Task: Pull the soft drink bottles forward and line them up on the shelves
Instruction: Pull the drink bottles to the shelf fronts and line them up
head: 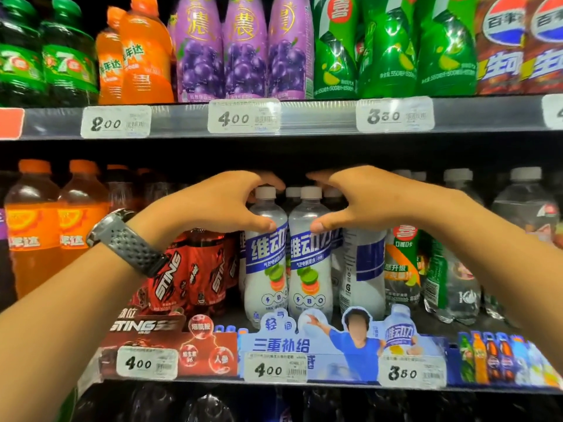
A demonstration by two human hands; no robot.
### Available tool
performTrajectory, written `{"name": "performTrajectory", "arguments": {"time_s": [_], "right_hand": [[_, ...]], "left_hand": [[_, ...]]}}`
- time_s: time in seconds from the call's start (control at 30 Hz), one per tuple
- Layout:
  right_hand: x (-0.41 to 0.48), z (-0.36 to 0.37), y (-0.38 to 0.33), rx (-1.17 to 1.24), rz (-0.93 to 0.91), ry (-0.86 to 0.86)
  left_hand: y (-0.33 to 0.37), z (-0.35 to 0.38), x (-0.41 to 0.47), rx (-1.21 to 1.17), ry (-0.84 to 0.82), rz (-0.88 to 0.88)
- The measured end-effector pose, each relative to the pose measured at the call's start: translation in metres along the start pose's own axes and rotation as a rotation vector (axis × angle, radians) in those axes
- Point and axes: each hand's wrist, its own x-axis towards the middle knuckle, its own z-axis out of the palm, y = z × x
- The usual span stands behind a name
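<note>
Two white soft drink bottles with blue labels stand side by side at the front of the middle shelf (344, 325). My left hand (219, 202) curls over the left white bottle (264, 287), thumb on its shoulder and fingers reaching behind its cap. My right hand (365, 199) holds the right white bottle (309, 287) the same way, thumb on the front and fingers behind. More white caps show just behind these two. A third white bottle (362, 269) stands to the right with its label turned sideways.
Red Sting bottles (189, 275) and orange bottles (33, 226) stand left of the white ones; clear green-labelled bottles (402, 269) stand right. The upper shelf rail (320, 117) hangs close above my hands, carrying purple grape bottles (243, 56) and green ones. Cardboard promo cards (304, 345) front the shelf edge.
</note>
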Motion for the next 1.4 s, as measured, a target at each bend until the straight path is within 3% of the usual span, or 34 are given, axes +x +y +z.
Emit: {"name": "performTrajectory", "arguments": {"time_s": [0.2, 0.4, 0.5, 0.8, 1.0, 1.4], "right_hand": [[-0.027, -0.025, 0.042, -0.076, 0.204, -0.106], [-0.034, -0.029, 0.047, -0.022, 0.127, -0.139], [-0.032, -0.025, 0.046, -0.026, 0.128, -0.095], [-0.016, -0.01, 0.021, -0.149, 0.107, 0.116], [-0.026, -0.021, 0.033, 0.053, 0.082, -0.097], [-0.02, 0.004, 0.012, 0.042, 0.113, 0.199]], "left_hand": [[0.023, 0.004, 0.012, 0.05, 0.078, 0.076], [0.043, 0.015, 0.04, 0.196, -0.045, 0.034], [0.043, 0.017, 0.043, 0.206, -0.072, -0.02], [0.042, 0.012, 0.034, 0.15, -0.019, 0.041], [0.039, 0.008, 0.03, 0.155, -0.039, 0.054], [0.038, 0.013, 0.03, 0.246, 0.043, 0.003]]}}
